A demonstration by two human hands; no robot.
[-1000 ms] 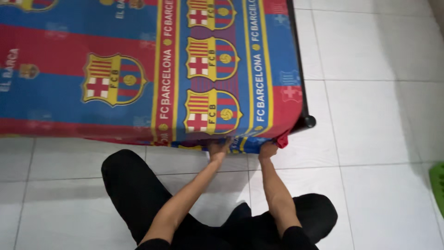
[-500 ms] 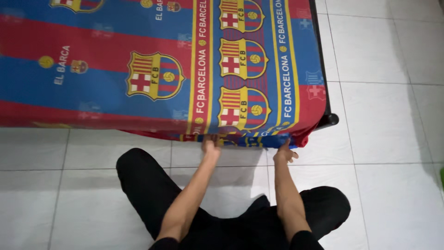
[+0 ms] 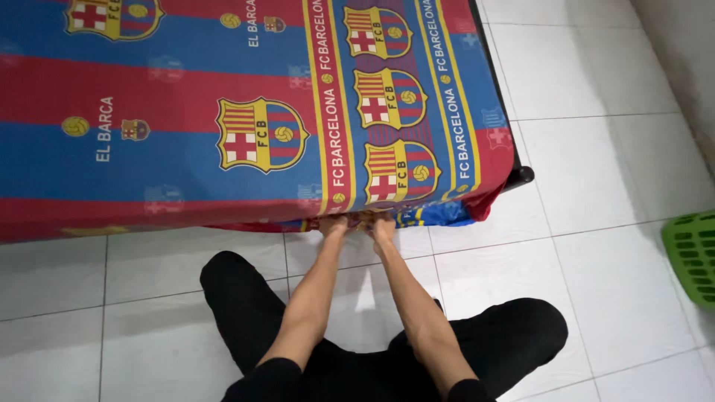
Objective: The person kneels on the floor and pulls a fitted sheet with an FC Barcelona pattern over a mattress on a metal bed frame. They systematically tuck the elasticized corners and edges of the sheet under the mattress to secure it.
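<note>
A red and blue striped bedsheet (image 3: pixel 186 112) with yellow crests and bands covers a mattress that fills the upper left of the view. My left hand (image 3: pixel 333 225) and my right hand (image 3: pixel 383 227) sit side by side at the sheet's near edge, fingers pushed under the hanging fabric. The fingertips are hidden beneath the sheet, so the grip itself does not show. A loose bunch of sheet (image 3: pixel 439 214) hangs at the near right corner, to the right of my right hand. I kneel on the floor in black trousers (image 3: pixel 238 305).
White floor tiles (image 3: pixel 596 186) spread around the bed. A black bed-frame corner (image 3: pixel 521 176) juts out at the mattress's near right corner. A green plastic basket (image 3: pixel 693 253) stands at the right edge. A grey wall runs along the top right.
My right hand has moved left from the sheet's corner to beside my left hand. The view has shifted, bringing the green basket further into sight.
</note>
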